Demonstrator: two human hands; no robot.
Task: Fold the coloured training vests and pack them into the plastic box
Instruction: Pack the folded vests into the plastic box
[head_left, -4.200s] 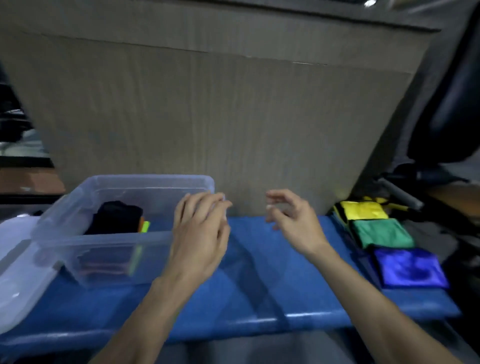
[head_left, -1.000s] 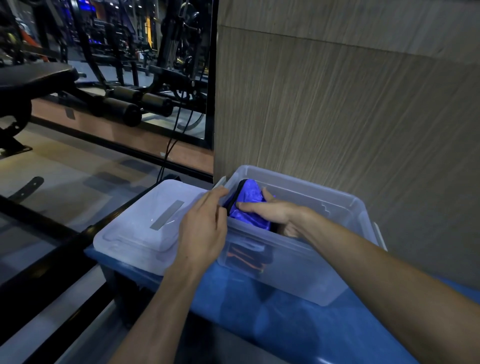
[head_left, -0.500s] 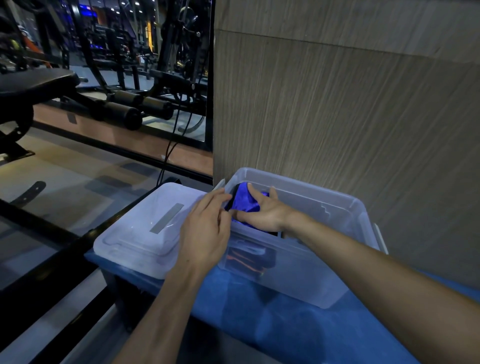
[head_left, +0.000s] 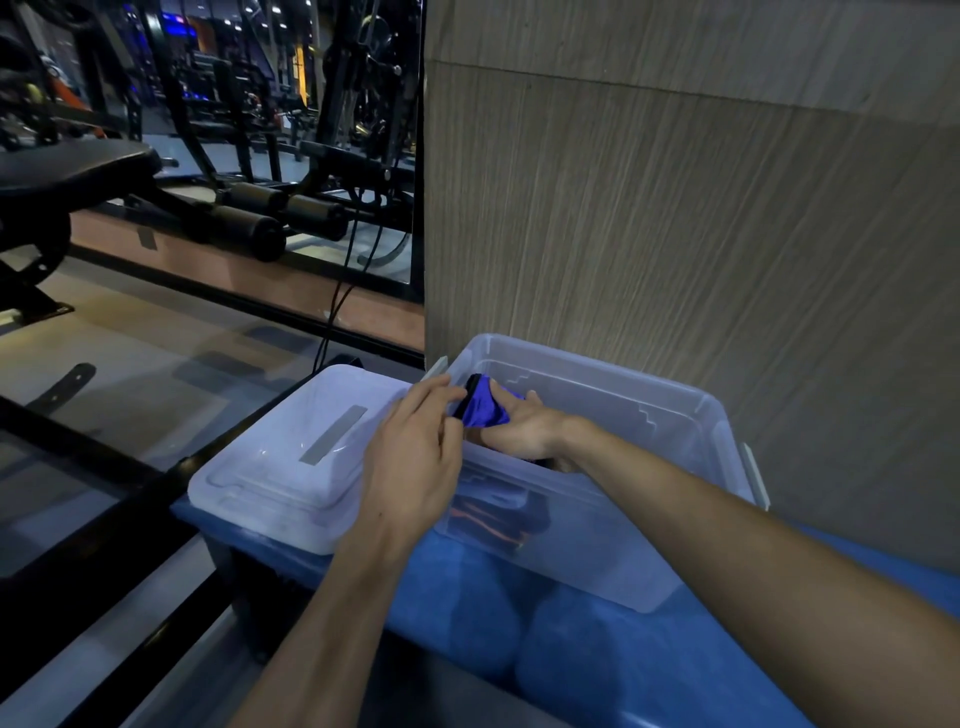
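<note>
The clear plastic box (head_left: 670, 400) stands on a blue padded bench (head_left: 597, 660) against a wood-grain wall. My right hand (head_left: 524, 428) reaches into the box's left end and grips a folded blue vest (head_left: 485, 408) with black trim, held just above the rim. My left hand (head_left: 415, 457) rests at the box's near left corner, its fingertips touching the vest's edge. Under the blue vest, dark folded vests with orange trim (head_left: 498, 517) show through the box's front wall.
The box's clear lid (head_left: 291, 457) lies flat to the left of the box, at the bench's end. Beyond it are the gym floor, a black rail and weight machines (head_left: 249, 218). The wall rises directly behind the box.
Since a second ago my right hand has lifted the blue vest slightly and turned it toward the box's left corner. My left fingers have closed in on the vest's edge.
</note>
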